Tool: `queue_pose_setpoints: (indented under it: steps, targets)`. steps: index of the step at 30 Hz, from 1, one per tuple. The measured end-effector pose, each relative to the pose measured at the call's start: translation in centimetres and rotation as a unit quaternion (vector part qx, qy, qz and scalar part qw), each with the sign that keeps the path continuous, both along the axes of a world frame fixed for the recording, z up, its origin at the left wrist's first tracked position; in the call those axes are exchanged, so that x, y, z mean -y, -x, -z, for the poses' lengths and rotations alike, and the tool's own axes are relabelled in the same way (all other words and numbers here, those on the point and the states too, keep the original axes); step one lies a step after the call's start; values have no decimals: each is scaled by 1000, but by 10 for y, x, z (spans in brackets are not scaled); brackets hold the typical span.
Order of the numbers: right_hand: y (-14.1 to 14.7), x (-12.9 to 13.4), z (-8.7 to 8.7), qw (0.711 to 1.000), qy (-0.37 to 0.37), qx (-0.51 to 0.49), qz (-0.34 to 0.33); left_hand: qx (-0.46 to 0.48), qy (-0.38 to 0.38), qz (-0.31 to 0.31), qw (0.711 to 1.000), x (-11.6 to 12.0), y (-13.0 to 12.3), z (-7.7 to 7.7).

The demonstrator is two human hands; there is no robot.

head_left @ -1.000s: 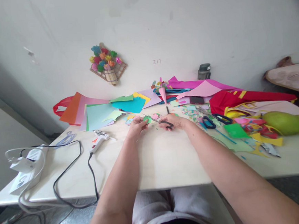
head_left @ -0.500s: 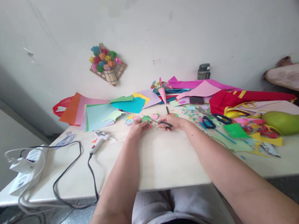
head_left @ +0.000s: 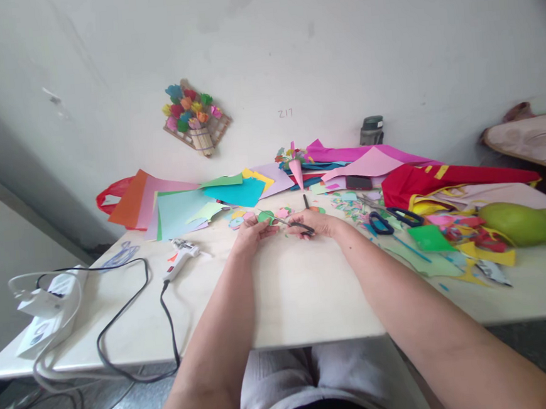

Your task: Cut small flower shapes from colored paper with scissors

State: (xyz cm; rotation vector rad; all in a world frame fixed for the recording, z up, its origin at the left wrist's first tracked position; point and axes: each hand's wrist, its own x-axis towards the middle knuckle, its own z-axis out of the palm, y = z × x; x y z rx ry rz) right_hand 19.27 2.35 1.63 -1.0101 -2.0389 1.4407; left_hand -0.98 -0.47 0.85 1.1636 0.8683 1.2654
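Pinched in the fingers of my left hand [head_left: 252, 232] is a small green paper piece [head_left: 265, 217]. My right hand [head_left: 313, 222] is closed round the black handles of a pair of scissors [head_left: 307, 229]. Their thin blades point left and meet the green paper; whether they are parted is too small to tell. Small cut paper shapes [head_left: 237, 218] in several colours lie just beyond my left hand. A black pen-like stick [head_left: 305, 200] lies behind my right hand. Farther back rests a pink paper cone [head_left: 297, 172] with colourful paper bits at its top.
To the left lie a white glue gun [head_left: 181, 260] with a black cord and a power strip [head_left: 49, 313]. Coloured paper sheets [head_left: 179, 209] spread along the back. More scissors [head_left: 381, 223], paper scraps [head_left: 431, 239] and a green object [head_left: 520, 224] are on the right. A dark bottle [head_left: 372, 131] stands behind.
The green paper in my left hand has shifted very slightly. Both hands and the scissors are otherwise in nearly the same place.
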Motion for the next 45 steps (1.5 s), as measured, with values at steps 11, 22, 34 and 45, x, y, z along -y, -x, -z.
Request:
queue_pose_setpoints:
  steps: [11, 22, 34, 45]
  targets:
    - [2, 3, -2, 1000, 9, 3, 12, 11, 8, -7, 1000, 0, -1, 0]
    - [3, 2, -2, 1000, 1, 5, 15, 14, 5, -3, 1000, -1, -1, 0]
    - [3, 14, -12, 1000, -5, 4, 31, 12, -5, 5, 1000, -1, 0, 1]
    - [4, 6, -4, 1000, -15, -5, 23, 14, -2, 10, 1000, -4, 3, 3]
